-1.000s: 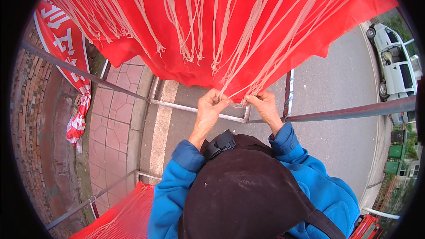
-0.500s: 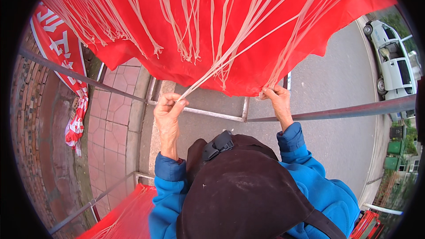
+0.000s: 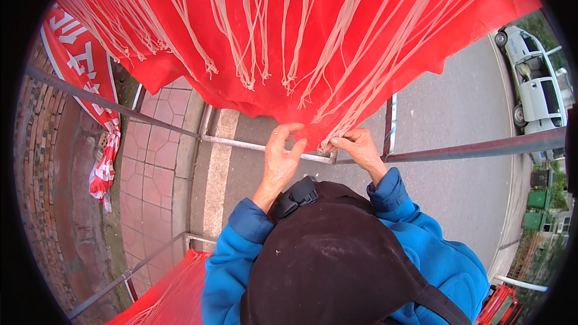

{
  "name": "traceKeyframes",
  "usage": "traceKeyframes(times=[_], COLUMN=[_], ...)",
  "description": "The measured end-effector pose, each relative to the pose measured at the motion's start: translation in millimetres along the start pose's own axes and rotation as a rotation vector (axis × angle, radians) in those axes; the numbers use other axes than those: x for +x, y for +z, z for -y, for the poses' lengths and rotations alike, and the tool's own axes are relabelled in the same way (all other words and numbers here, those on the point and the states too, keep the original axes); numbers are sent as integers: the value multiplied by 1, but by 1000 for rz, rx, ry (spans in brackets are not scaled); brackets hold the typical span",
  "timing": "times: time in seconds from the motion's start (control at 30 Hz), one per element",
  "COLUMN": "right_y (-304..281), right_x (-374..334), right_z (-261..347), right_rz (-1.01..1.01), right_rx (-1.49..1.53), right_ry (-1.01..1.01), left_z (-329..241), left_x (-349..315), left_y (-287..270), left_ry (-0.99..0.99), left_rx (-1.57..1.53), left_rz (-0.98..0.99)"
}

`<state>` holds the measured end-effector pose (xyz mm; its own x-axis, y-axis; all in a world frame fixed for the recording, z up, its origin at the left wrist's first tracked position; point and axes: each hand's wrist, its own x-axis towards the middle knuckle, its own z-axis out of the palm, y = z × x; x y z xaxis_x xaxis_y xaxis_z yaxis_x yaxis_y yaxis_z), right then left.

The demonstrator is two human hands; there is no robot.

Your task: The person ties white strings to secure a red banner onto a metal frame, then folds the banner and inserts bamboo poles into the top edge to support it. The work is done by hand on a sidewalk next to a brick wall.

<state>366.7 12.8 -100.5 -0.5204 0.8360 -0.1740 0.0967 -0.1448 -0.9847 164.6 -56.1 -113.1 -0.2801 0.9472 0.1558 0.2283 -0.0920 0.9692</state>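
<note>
A large sheet of red fabric (image 3: 385, 0) hangs before me, with whitish, translucent strings (image 3: 346, 30) running down it in bunches, several knotted at the ends. My right hand (image 3: 360, 148) pinches the lower ends of one bunch between thumb and fingers, just at the fabric's lower edge. Close by on its left, my left hand (image 3: 280, 157) is raised with thumb and index finger apart. Its fingertips are by the red edge, and no string shows in them.
Behind the fabric stands a metal frame (image 3: 247, 144), with long poles (image 3: 481, 149) to both sides. A pink paved walkway (image 3: 147, 168), a brick wall (image 3: 39, 162) and a crumpled red-and-white banner (image 3: 102, 171) are at left. A white vehicle (image 3: 536, 90) stands on the right. More red cloth (image 3: 174, 289) lies low left.
My left hand has let go of the strings it held taut and moved right, towards my right hand. My right hand has shifted left and down with its bunch.
</note>
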Motion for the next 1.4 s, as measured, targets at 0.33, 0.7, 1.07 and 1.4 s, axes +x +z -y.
traceKeyframes(times=[0.33, 0.7, 1.07, 1.4], right_y=[12, 18, 25, 8], right_x=[2, 0, -3, -1], right_z=[1, 2, 2, -7], right_rz=[40, 44, 55, 2], right_rx=[24, 4, -63, 31], right_ry=[29, 14, 19, -39], left_z=[-14, -2, -4, -12], left_x=[8, 7, -1, -2], left_y=[18, 13, 7, -5], left_ry=[48, -324, -334, -274], left_rx=[-39, -617, -651, -792], left_rz=[110, 214, 223, 110])
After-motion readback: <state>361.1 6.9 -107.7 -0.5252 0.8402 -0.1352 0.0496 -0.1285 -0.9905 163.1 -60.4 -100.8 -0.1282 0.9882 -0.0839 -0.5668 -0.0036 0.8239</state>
